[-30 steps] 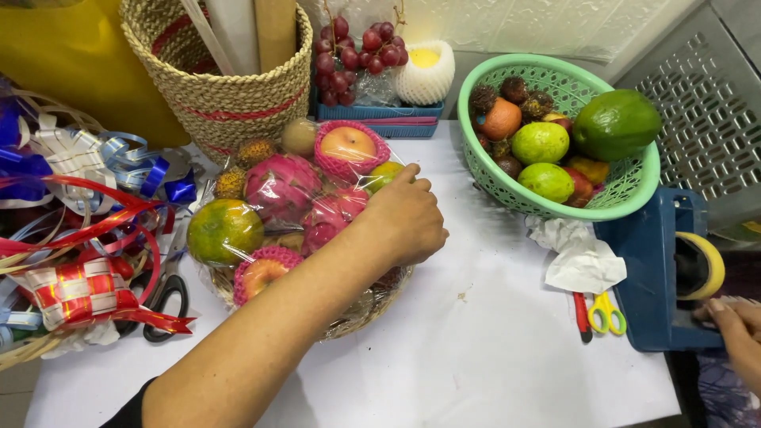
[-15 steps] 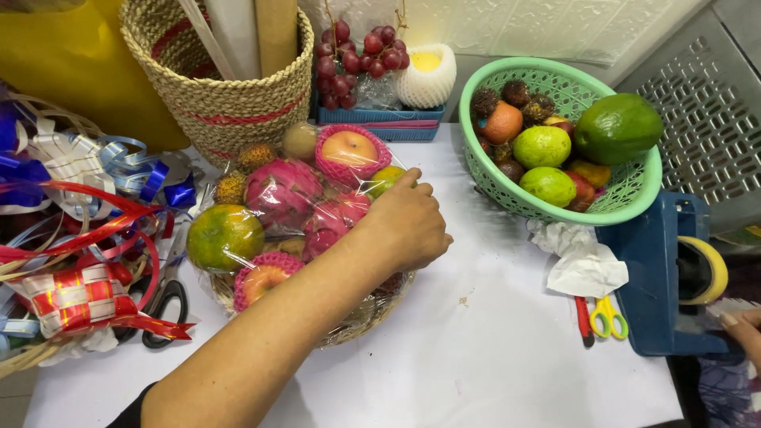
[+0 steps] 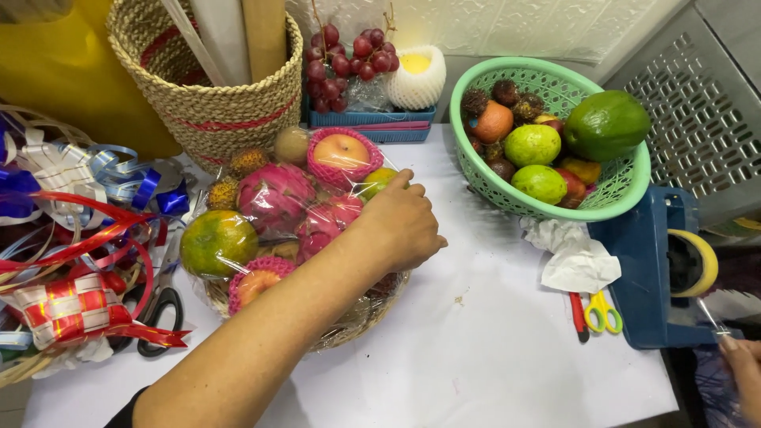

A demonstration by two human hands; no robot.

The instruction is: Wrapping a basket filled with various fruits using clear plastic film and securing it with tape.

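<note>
- Left hand stays pressed, fingers curled, on the wrapped fruit basket at centre.
- Right hand, lower right, has slid off the tape dispenser, now pinching a tape strip.

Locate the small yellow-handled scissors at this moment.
In the head view, the yellow-handled scissors lie on the white table at the right, below the crumpled white tissue and just left of the blue tape dispenser.

Two dragon fruits, two scissors, three baskets.
</note>
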